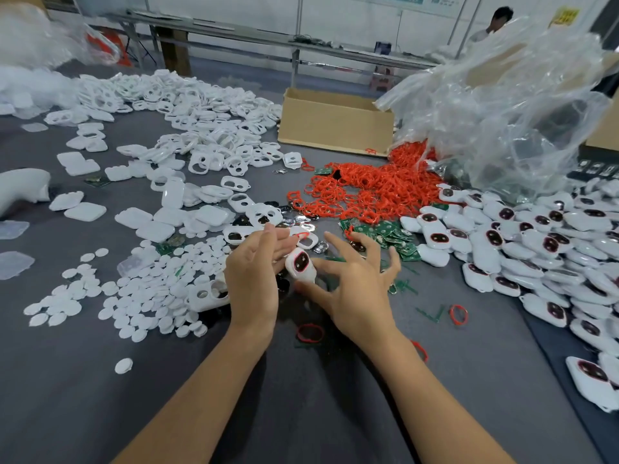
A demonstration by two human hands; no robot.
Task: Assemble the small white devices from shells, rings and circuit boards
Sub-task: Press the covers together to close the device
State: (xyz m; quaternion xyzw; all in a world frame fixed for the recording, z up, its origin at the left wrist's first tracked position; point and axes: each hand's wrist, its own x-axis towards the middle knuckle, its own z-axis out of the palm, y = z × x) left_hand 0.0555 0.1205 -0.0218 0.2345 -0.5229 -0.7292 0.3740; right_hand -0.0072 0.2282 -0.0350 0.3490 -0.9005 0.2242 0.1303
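Observation:
A small white device [301, 262] with a red ring around its dark openings sits between my hands above the grey table [301, 413]. My right hand [355, 286] pinches its lower end between thumb and index finger, the other fingers spread. My left hand [254, 279] lies with straight fingers against the device's left side. Loose white shells [207, 128] cover the far left. A heap of red rings [361, 189] lies at centre back, with green circuit boards [395, 236] in front of it. White discs [150, 289] lie left of my left hand.
Several assembled devices [536, 246] are piled along the right. A cardboard box [335, 122] and a clear plastic bag [502, 112] stand behind the rings. Loose red rings [310, 333] [458, 313] lie near my wrists. A person [495, 23] sits far back.

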